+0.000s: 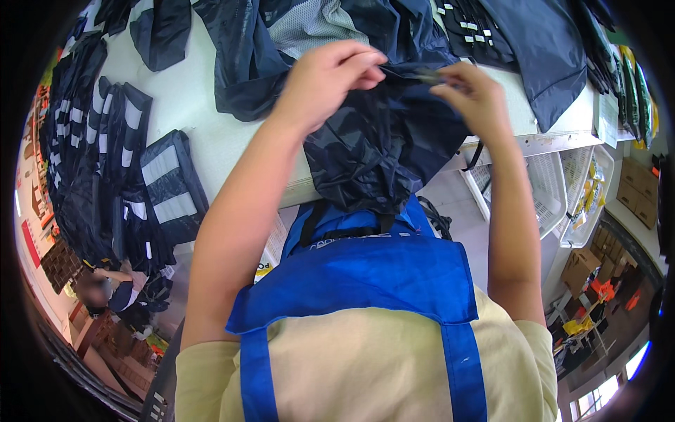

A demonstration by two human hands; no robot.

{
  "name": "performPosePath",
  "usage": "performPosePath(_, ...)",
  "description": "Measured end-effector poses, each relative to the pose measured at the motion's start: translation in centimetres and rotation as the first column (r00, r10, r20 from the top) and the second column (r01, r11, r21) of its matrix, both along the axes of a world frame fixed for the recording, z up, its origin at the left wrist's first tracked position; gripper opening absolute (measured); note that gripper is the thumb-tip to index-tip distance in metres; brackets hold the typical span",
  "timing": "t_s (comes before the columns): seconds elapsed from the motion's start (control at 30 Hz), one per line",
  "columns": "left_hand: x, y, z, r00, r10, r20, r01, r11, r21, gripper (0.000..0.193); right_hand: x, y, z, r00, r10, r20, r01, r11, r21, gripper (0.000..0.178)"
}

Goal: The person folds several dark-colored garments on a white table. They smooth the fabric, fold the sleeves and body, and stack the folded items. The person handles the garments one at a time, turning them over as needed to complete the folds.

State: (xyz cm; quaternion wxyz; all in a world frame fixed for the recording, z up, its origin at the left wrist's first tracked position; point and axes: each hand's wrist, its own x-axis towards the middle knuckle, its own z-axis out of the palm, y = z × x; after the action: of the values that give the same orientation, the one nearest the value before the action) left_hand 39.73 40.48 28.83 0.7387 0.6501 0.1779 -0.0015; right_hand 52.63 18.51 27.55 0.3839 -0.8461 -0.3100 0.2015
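A dark navy garment of thin shiny fabric lies over the table's near edge and hangs down toward my lap. Grey mesh lining shows on its far part. My left hand is closed in a pinch on the garment's edge. To the right, my right hand is closed around what look like small thread snips, blurred by motion. Their tips point left toward the pinched edge, a short gap from my left fingers. Whether the blades touch a thread cannot be made out.
The white table carries folded dark pieces with grey stripes on the left and stacked dark pieces with white labels at the far right. White plastic baskets stand below right. Another person is at the lower left.
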Motion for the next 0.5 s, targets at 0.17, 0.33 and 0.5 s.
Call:
performPosePath(0.17,-15.9,5.5,3.9,0.981,0.139,-0.135,-0.132,0.989,0.064,0.021,7.9,-8.0,-2.7,0.856,-0.509,0.093,0.503,0.861,0.074,0.03)
performPosePath(0.33,-40.1,4.5,2.2,0.62,0.031,-0.784,-0.178,0.979,-0.103,0.01,11.1,-9.8,-4.5,0.796,-0.506,0.332,0.546,0.837,-0.034,0.037)
performPosePath(0.5,-68.3,-2.7,-1.2,-0.286,0.025,-0.958,0.081,0.997,0.002,0.024,11.4,-8.4,-4.7,0.772,-0.386,0.505,0.534,0.825,-0.185,0.045)
